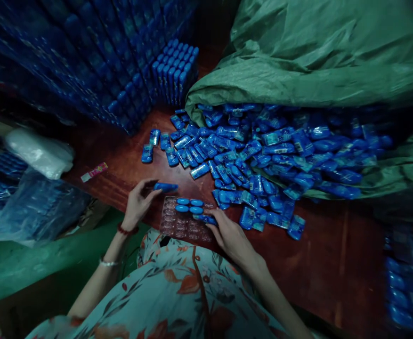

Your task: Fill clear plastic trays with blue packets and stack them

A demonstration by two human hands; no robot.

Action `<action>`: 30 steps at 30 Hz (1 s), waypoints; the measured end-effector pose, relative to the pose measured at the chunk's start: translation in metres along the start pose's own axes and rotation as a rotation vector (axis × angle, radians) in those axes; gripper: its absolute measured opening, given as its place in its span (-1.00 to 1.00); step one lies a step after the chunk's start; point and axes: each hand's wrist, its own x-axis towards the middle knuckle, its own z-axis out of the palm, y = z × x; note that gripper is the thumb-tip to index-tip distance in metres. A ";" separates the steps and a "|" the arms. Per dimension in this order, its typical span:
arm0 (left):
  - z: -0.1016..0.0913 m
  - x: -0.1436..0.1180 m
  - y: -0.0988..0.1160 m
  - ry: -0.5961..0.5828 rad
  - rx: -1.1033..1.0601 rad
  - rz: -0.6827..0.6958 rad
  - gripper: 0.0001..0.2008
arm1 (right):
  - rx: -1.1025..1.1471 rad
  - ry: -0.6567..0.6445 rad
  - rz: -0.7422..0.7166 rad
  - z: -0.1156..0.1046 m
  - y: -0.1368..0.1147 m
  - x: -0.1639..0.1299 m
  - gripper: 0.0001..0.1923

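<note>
A: What does the head camera show of the surface and the room?

B: A dark reddish-brown tabletop (128, 162) in dim light. At twelve o'clock to ten o'clock a wall of stacked blue packs (86, 56) rises, with a small upright block of the same packs (176, 68) standing beside it. From one to three o'clock a big green sack (315, 52) lies open, and a heap of small blue packets (263, 160) spills from it across the wood towards the centre.

A: And the hands?

B: The left hand (137, 203) sits at about seven o'clock of the heap, fingers closed round one blue packet (166, 187), held just above the wood. The right hand (229, 235) rests at six o'clock, fingertips closed lightly on another blue piece (206, 219) at the edge of a clear plastic tray (181, 223).

A: Where is the tray?

B: Flat on the tabletop between the two hands, just in front of the person's flowered clothing (178, 292). Four blue pieces (189, 205) lie in its far pockets.

A: Anything at the left?

B: At nine o'clock, clear plastic bags (33, 207), a white bundle (40, 153) and a small pink slip (93, 172) lying alone on the wood.
</note>
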 end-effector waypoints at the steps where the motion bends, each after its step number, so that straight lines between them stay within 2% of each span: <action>1: -0.009 -0.015 0.000 0.038 0.015 -0.019 -0.67 | -0.061 0.024 -0.028 0.004 0.000 0.001 -0.73; 3: -0.020 -0.042 0.001 0.087 0.050 -0.021 -0.72 | -0.204 0.083 -0.126 0.010 0.001 0.003 -0.74; 5: -0.022 -0.065 0.002 0.098 0.102 0.050 -0.79 | -0.341 0.139 -0.244 0.012 0.001 0.003 -0.71; 9: -0.002 -0.086 0.008 0.020 0.199 0.320 -0.86 | -0.505 0.140 -0.380 0.011 -0.006 0.008 -0.66; 12: 0.014 -0.084 0.009 -0.118 0.271 0.520 -0.76 | -0.518 0.111 -0.408 0.011 -0.009 0.011 -0.63; 16: 0.018 -0.075 0.008 -0.289 0.431 0.681 -0.65 | -0.468 0.153 -0.350 0.015 -0.003 0.010 -0.69; 20: 0.014 -0.070 0.011 -0.342 0.509 0.746 -0.63 | -0.480 0.162 -0.334 0.016 -0.005 0.005 -0.73; 24: 0.016 -0.066 0.017 -0.420 0.611 0.808 -0.67 | -0.565 0.174 -0.311 0.020 -0.026 0.008 -0.72; 26: 0.018 -0.065 0.018 -0.449 0.639 0.821 -0.69 | -0.605 0.132 -0.288 0.024 -0.038 0.013 -0.75; 30: 0.019 -0.064 0.013 -0.393 0.619 0.823 -0.70 | -0.634 0.038 -0.273 0.034 -0.050 0.023 -0.77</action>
